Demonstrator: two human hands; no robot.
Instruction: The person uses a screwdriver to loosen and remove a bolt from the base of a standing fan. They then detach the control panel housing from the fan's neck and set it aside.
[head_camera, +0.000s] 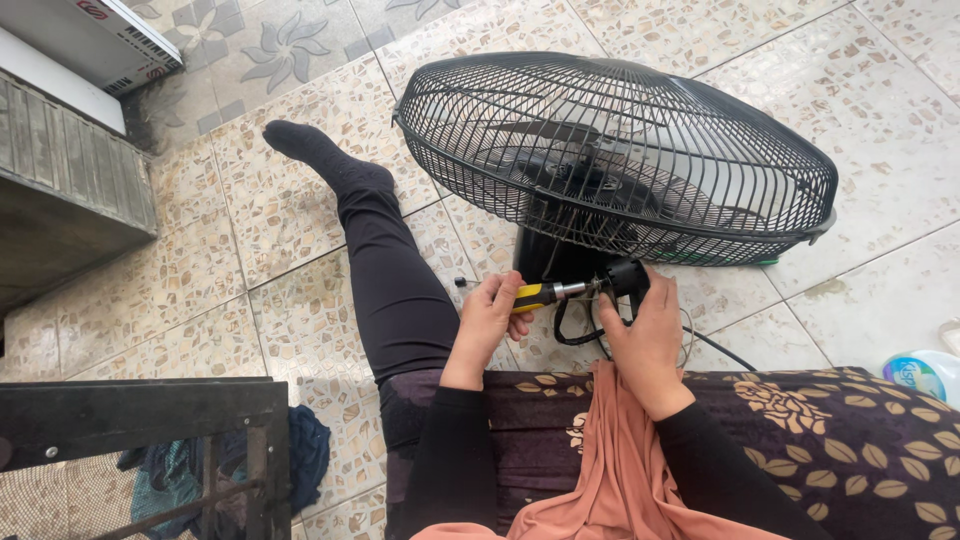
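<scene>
Two hands work at centre frame, just below a fan. Nearest the camera, at the bottom edge, a salmon cloth (620, 470) hangs between the forearms over a dark leaf-patterned fabric (850, 440) that covers the lower right. At lower left stands a dark metal frame (140, 410), with a blue cloth (305, 450) bunched behind it on the floor.

The left hand (488, 320) is closed around the yellow and black handle of a screwdriver (545, 293). The shaft points right, toward a small black part (625, 277); whether the tip touches it cannot be told. The right hand (645, 335) is closed on that part from below, fingers curled up around it. A black cable (575, 325) loops down from the part between the two hands and runs off to the right across the tiles.

Just beyond the hands lies the fan (620, 160), its black wire cage filling the upper centre and right, tilted, with blades and hub visible through the wires. Its dark base sits directly above the held part.

A leg (385, 260) in black clothing and a black sock stretches from centre toward the upper left over the speckled floor tiles (180, 290). At the right edge is a white and blue container (925, 372), partly cut off. At far upper left a grey ribbed step (60, 160) and a white box (100, 35) are seen.
</scene>
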